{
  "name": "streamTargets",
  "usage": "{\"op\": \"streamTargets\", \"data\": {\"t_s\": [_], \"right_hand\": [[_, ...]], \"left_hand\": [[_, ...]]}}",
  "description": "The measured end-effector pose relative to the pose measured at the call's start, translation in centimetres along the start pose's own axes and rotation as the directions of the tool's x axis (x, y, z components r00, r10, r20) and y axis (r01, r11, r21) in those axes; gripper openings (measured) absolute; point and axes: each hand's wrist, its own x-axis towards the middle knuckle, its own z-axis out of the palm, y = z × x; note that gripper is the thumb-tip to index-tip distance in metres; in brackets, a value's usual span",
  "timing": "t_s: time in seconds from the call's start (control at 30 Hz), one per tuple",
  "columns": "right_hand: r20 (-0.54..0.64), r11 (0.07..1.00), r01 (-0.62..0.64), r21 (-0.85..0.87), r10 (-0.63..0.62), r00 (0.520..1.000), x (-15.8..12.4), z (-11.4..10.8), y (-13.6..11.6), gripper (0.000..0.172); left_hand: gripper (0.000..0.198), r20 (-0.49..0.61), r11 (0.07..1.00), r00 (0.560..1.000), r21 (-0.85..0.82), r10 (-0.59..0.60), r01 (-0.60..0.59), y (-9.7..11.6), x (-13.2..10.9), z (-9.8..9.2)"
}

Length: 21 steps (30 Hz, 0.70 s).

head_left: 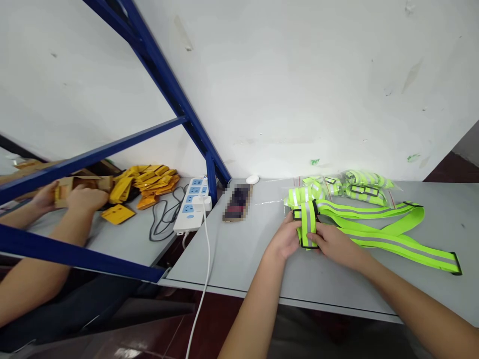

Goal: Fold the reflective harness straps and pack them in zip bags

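My left hand [286,238] and my right hand [334,243] both grip a folded part of a neon green reflective strap [308,223] with a grey stripe and black edging. It rests on the grey table [239,254] in front of me. The rest of the strap [392,234] trails in long loops to the right across the table. Behind it lie several bagged, folded green straps [359,185] near the wall.
A phone [238,202] and a small white object [253,179] lie left of the straps. A white power strip [191,204] with cables sits by a blue metal frame [179,107]. Another person's hands [75,199] handle cardboard beside yellow packets [147,182] at the left.
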Motion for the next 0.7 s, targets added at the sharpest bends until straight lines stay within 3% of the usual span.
{"op": "streamTargets", "data": {"t_s": [0.13, 0.23, 0.33, 0.5, 0.6, 0.7], "right_hand": [[0.067, 0.944, 0.033, 0.328, -0.058, 0.996, 0.1, -0.8, 0.1, 0.033], [0.015, 0.791, -0.004, 0.611, -0.007, 1.0, 0.2, -1.7, -0.1, 0.038], [0.039, 0.594, -0.051, 0.803, 0.033, 0.999, 0.4, -2.7, -0.3, 0.035], [0.129, 0.286, -0.121, 0.95, -0.008, 0.992, 1.0, -3.4, -0.2, 0.016], [0.152, 0.207, -0.14, 0.968, -0.045, 0.987, 1.3, -3.3, 0.0, 0.014], [0.166, 0.2, -0.15, 0.968, -0.069, 0.984, 1.5, -3.0, 0.3, 0.014]], "left_hand": [[0.04, 0.1, 0.991, 0.995, -0.129, -0.017, 0.029, 0.8, -0.5, 0.0], [0.033, 0.108, 0.988, 0.994, -0.151, -0.002, 0.018, 1.0, -0.7, 0.3], [0.031, 0.123, 0.991, 0.992, -0.12, -0.041, 0.056, 0.9, -0.8, 0.5], [0.046, -0.018, 0.999, 0.999, -0.027, 0.032, -0.033, 0.0, -0.2, 0.5], [0.056, -0.1, 0.993, 0.989, 0.065, 0.109, -0.102, -0.5, 0.2, 0.4], [0.058, -0.071, 0.984, 0.988, 0.125, 0.14, -0.13, -0.8, 0.5, 0.5]]}}
